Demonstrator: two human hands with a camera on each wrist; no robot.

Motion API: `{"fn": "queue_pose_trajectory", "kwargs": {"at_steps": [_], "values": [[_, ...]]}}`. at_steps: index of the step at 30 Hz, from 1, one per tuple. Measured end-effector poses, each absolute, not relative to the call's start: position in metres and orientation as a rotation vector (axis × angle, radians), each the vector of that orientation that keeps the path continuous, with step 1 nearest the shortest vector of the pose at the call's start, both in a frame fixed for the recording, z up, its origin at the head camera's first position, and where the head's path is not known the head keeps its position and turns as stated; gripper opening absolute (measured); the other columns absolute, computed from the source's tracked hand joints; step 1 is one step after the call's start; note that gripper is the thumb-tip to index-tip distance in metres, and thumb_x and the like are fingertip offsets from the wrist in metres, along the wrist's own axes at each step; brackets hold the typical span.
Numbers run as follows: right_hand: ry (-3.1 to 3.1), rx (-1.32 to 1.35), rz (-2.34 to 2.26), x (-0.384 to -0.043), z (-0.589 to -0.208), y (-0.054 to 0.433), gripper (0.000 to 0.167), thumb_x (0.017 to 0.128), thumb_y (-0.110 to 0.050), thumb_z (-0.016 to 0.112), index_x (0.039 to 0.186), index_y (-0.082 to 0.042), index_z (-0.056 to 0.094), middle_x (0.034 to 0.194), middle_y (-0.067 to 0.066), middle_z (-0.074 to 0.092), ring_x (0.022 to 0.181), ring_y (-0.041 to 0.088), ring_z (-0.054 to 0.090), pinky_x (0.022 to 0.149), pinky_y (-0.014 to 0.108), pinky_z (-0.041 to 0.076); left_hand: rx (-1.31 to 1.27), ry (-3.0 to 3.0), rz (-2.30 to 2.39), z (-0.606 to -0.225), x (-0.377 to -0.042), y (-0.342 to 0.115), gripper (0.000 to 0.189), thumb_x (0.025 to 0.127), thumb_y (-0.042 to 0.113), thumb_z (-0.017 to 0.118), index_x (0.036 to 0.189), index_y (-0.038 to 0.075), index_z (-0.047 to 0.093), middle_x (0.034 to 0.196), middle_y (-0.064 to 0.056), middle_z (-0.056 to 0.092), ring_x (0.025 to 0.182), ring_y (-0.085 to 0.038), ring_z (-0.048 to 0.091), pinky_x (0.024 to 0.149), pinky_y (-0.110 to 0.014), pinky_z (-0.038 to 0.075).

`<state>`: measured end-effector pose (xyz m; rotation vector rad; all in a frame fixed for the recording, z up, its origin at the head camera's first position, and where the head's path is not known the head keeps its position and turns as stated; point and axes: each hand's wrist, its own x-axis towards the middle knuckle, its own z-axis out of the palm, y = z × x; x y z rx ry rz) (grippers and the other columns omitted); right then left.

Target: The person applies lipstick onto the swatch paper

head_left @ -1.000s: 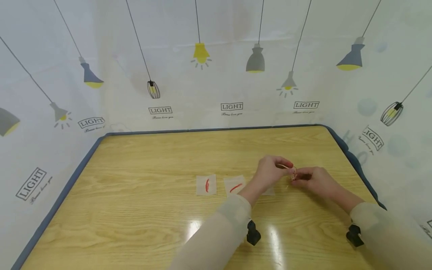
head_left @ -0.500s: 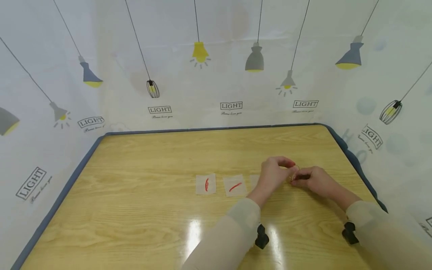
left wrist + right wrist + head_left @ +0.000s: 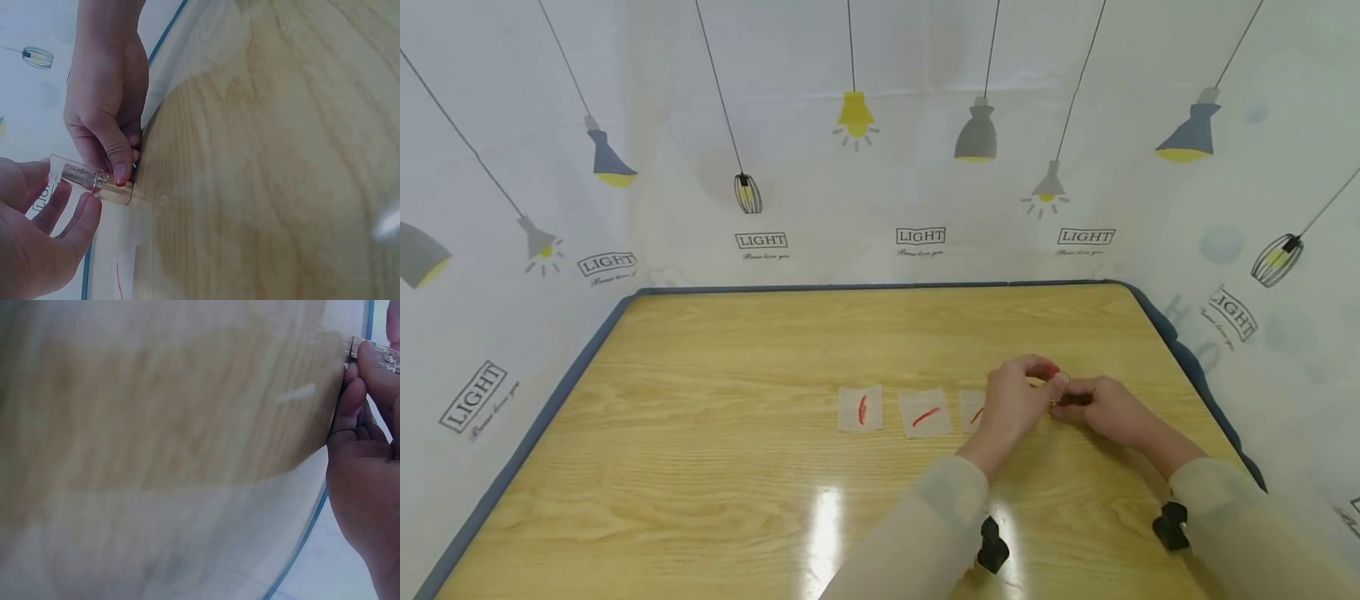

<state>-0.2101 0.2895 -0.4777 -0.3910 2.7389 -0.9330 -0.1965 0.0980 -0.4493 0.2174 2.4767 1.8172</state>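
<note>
A slim lipstick tube (image 3: pixel 89 177) with a clear cap and a gold-coloured base is held between both hands, over the right part of the table. My left hand (image 3: pixel 1017 398) pinches the clear end with thumb and fingertips. From the other side my right hand (image 3: pixel 1108 408) grips the gold base, its thumb along it in the left wrist view. In the head view fingers cover most of the tube. Left of the hands lie square paper pieces with red strokes: one paper (image 3: pixel 861 408), a second paper (image 3: pixel 925 413), and a third paper (image 3: pixel 972 408) partly hidden behind my left hand.
The wood-grain table (image 3: pixel 700 433) has a dark blue edging (image 3: pixel 880 287) along its back and sides. White sheets (image 3: pixel 820 192) printed with lamps surround it. Black wrist devices show below the sleeves, one being a camera mount (image 3: pixel 992 546).
Both hands have drawn closer together around the lipstick tube, which shows less now. My left hand has shifted slightly right, uncovering more of the third paper and its red stroke.
</note>
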Motion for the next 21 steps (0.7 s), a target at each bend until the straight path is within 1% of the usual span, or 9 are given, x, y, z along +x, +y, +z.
{"fn": "queue_pose_trajectory", "kwargs": {"at_steps": [4, 9, 13, 14, 16, 19, 21], "values": [[2.744, -0.392, -0.932, -0.211, -0.478, 0.292, 0.022, 0.101, -0.028, 0.074, 0.117, -0.013, 0.079, 0.111, 0.006, 0.079, 0.102, 0.018, 0.067, 0.087, 0.031, 0.054, 0.196, 2.473, 1.831, -0.451, -0.194, 0.102, 0.013, 0.099, 0.026, 0.079, 0.11, 0.018, 0.08, 0.104, 0.007, 0.081, 0.079, -0.001, 0.071, 0.064, -0.017, 0.054], [2.758, -0.403, -0.938, -0.211, -0.48, 0.295, 0.02, 0.1, -0.026, 0.076, 0.114, -0.012, 0.079, 0.107, 0.005, 0.079, 0.099, 0.016, 0.067, 0.083, 0.026, 0.053, 0.157, 2.458, 1.834, -0.455, -0.192, 0.104, 0.016, 0.099, 0.029, 0.079, 0.108, 0.017, 0.079, 0.107, 0.005, 0.081, 0.08, -0.002, 0.071, 0.065, -0.017, 0.054], [2.741, -0.393, -0.952, -0.209, -0.481, 0.296, 0.025, 0.1, -0.026, 0.076, 0.119, -0.009, 0.078, 0.107, 0.005, 0.079, 0.096, 0.013, 0.066, 0.081, 0.024, 0.053, 0.131, 2.461, 1.821, -0.458, -0.191, 0.103, 0.021, 0.098, 0.032, 0.08, 0.109, 0.014, 0.078, 0.112, 0.002, 0.08, 0.083, -0.002, 0.072, 0.065, -0.018, 0.054], [2.731, -0.387, -0.961, -0.208, -0.48, 0.296, 0.026, 0.1, -0.026, 0.076, 0.12, -0.008, 0.077, 0.107, 0.006, 0.079, 0.095, 0.013, 0.066, 0.081, 0.024, 0.054, 0.127, 2.455, 1.82, -0.459, -0.19, 0.101, 0.023, 0.098, 0.033, 0.079, 0.111, 0.013, 0.078, 0.114, 0.001, 0.08, 0.083, -0.002, 0.071, 0.064, -0.019, 0.054], [2.711, -0.364, -0.979, -0.206, -0.478, 0.298, 0.034, 0.1, -0.024, 0.076, 0.127, -0.004, 0.073, 0.109, 0.008, 0.077, 0.097, 0.015, 0.067, 0.081, 0.024, 0.055, 0.128, 2.45, 1.813, -0.457, -0.19, 0.096, 0.028, 0.099, 0.034, 0.078, 0.117, 0.013, 0.077, 0.12, 0.0, 0.079, 0.087, -0.002, 0.071, 0.065, -0.02, 0.055], [2.725, -0.37, -0.961, -0.203, -0.467, 0.302, 0.047, 0.099, -0.014, 0.074, 0.138, 0.008, 0.063, 0.114, 0.016, 0.073, 0.102, 0.026, 0.071, 0.083, 0.031, 0.06, 0.154, 2.468, 1.796, -0.449, -0.19, 0.082, 0.032, 0.101, 0.038, 0.075, 0.123, 0.015, 0.075, 0.125, 0.0, 0.077, 0.093, -0.005, 0.072, 0.069, -0.021, 0.057], [2.779, -0.383, -0.914, -0.201, -0.453, 0.304, 0.054, 0.099, -0.007, 0.07, 0.146, 0.015, 0.053, 0.121, 0.026, 0.069, 0.107, 0.036, 0.07, 0.088, 0.042, 0.063, 0.196, 2.507, 1.765, -0.439, -0.192, 0.07, 0.032, 0.104, 0.041, 0.07, 0.126, 0.018, 0.075, 0.127, 0.001, 0.076, 0.101, -0.008, 0.072, 0.075, -0.022, 0.059]]}}
